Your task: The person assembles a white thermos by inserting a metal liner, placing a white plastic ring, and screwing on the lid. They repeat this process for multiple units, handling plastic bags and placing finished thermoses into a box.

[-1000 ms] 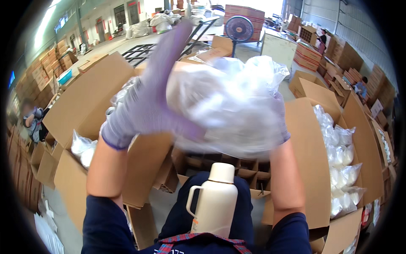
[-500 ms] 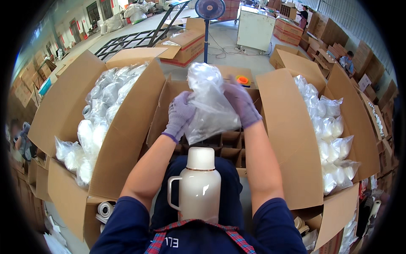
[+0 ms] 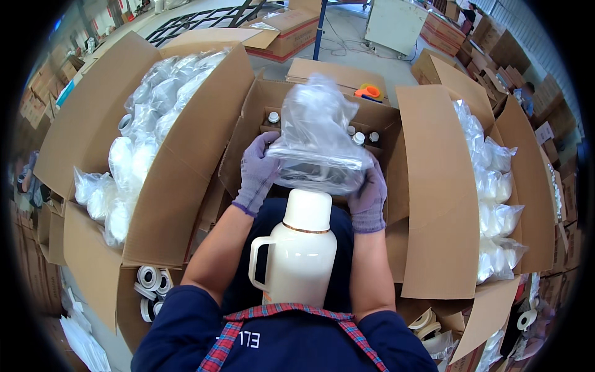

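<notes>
A clear plastic bag is stretched between my hands, its opening spread wide just above the flask's lid. My left hand, in a grey-purple knit glove, is closed on the left edge of the opening. On the opposite edge, my right hand in a matching glove grips the bag too. Below it, a cream vacuum flask with a side handle and a tall rounded lid stands upright against my lap. Behind the bag, a divided carton contains several white-capped items, partly hidden.
Open cartons flank me: the left carton and the right carton hold bagged white parts. An orange tape roll lies on cardboard beyond the divided carton. White rings sit at lower left. A blue pole stands ahead.
The bag has come nearer, over the flask's lid, and its opening has been spread. My right hand has lowered to the bag's right edge. The view has tilted downward.
</notes>
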The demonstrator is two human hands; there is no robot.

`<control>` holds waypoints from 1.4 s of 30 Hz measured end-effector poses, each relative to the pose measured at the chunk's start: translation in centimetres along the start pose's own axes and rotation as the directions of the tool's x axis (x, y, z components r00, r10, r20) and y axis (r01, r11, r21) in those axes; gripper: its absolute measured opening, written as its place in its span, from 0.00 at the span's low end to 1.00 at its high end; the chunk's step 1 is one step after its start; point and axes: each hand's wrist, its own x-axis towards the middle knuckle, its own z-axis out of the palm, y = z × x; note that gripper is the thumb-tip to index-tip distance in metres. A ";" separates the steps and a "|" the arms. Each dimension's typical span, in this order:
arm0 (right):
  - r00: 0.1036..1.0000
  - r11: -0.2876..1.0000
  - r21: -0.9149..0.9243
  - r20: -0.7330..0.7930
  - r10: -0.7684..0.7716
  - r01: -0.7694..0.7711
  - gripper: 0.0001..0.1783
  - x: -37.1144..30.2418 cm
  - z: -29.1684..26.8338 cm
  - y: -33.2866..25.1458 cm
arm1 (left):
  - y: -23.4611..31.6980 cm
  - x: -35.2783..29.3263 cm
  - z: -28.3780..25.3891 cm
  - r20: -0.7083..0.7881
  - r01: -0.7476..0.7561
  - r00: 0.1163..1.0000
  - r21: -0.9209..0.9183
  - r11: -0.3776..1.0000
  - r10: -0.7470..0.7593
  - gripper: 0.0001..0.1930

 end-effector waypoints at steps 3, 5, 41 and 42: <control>0.839 0.598 0.648 0.122 0.530 -0.472 0.13 -1.5 -0.1 2.7 | -0.5 -1.4 -1.3 0.098 0.060 0.994 -0.078 0.995 -0.052 0.16; 0.911 0.867 0.296 0.230 0.342 -0.400 0.09 -4.3 -0.5 1.1 | -0.1 -4.2 -3.2 0.159 0.152 0.979 -0.130 0.980 -0.131 0.18; 0.391 0.903 -0.205 0.849 0.357 -0.379 0.21 -19.6 -6.8 -6.1 | 29.0 -9.9 -23.6 -0.093 -0.071 0.986 0.510 0.857 0.137 0.19; 0.384 0.901 -0.204 0.852 0.356 -0.384 0.21 -19.7 -6.4 -6.1 | 29.8 -7.3 -26.3 -0.203 -0.073 0.953 0.571 0.818 0.226 0.21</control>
